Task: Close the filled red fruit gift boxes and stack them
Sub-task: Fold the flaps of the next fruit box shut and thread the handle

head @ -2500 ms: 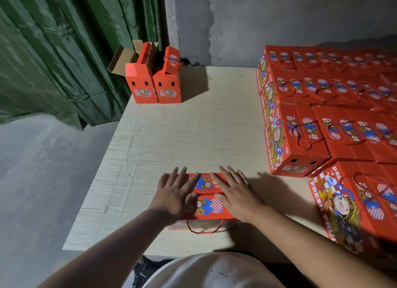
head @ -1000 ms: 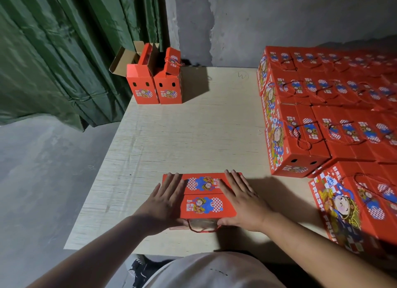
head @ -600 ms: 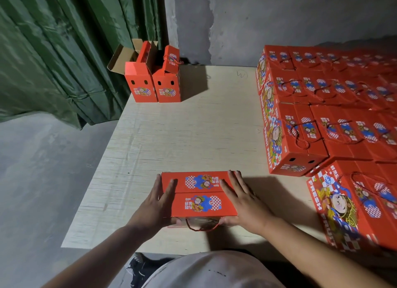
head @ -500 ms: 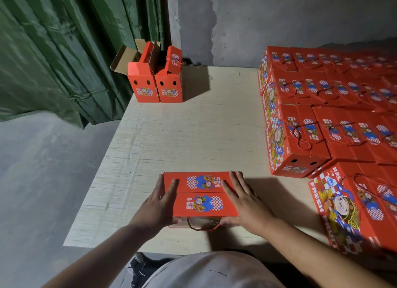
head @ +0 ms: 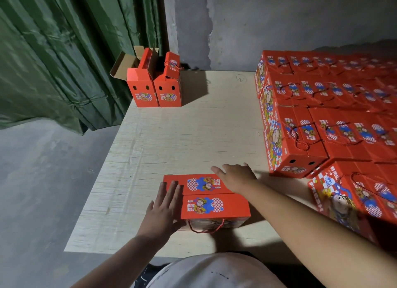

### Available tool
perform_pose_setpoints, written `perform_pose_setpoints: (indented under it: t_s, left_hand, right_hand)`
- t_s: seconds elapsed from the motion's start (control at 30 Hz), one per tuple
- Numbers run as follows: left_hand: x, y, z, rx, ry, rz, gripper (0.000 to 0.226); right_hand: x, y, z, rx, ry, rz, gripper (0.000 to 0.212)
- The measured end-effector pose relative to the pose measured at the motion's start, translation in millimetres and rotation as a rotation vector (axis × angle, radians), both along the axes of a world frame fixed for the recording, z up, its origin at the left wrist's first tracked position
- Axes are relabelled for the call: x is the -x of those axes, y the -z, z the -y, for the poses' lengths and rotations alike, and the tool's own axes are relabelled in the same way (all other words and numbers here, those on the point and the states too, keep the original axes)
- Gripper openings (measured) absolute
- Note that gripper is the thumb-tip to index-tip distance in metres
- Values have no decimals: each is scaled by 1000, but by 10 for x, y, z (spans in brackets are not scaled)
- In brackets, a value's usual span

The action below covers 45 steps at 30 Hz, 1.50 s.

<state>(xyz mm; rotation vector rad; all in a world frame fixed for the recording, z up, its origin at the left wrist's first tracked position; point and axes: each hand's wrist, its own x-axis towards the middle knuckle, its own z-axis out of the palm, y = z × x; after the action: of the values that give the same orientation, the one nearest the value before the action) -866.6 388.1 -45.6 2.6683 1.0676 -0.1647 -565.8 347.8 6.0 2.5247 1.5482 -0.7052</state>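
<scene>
A green curtain (head: 53, 57) hangs at the far left, and two open-topped red boxes (head: 154, 87) stand at the worktop (head: 182, 137) back corner beside it. Near the front edge lies the closed red gift box (head: 206, 199), its cord handle hanging over the near side. The left hand (head: 163, 210) lies flat, fingers straight, against the box's left end; the right hand (head: 236, 176), fingers extended, reaches over its far right corner. Stacked closed boxes (head: 322, 120) fill the right side

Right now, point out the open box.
The open box stands at the table's far left corner, beside the green curtain.
</scene>
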Motion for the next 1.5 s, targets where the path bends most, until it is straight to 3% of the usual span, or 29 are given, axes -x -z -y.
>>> perform_pose_setpoints:
  t_s: [0.23,0.5,0.73,0.93,1.07,1.13,1.23,1.3,1.37,1.5]
  left_hand:
    - [13,11,-21,-51,0,-36,115]
    - [17,45,-27,-40,-1,-16,115]
    - [15,27,-43,-38,21,-27,114]
    - [-22,-21,-211,-3,50,-29,114]
    - [-98,-113,-386,-8,-167,113,119]
    - [-177,-127,-430,143,-473,304,110]
    - [-326,-163,-414,614,-844,467,74]
    - [-342,-176,-273,864,-846,556,41]
    - [-305,-159,-123,960,-730,545,25]
    - [-329,-44,30,980,-669,456,52]
  right_hand:
    - [172,13,-364,-58,149,-449,79]
    - [273,-160,-278,-446,368,-850,52]
    - [356,-718,229,-592,271,-980,39]
    - [491,-931,518,-608,244,-929,30]
    - [521,-1029,545,-655,291,-958,30]
    - [498,-1083,559,-700,320,-988,30]
    - [430,-1137,617,-756,367,-1008,30]
    - [392,-1139,667,-770,401,-1020,29]
    - [366,-1123,721,-784,429,-1025,28]
    - [360,-1083,827,-808,454,-1041,27]
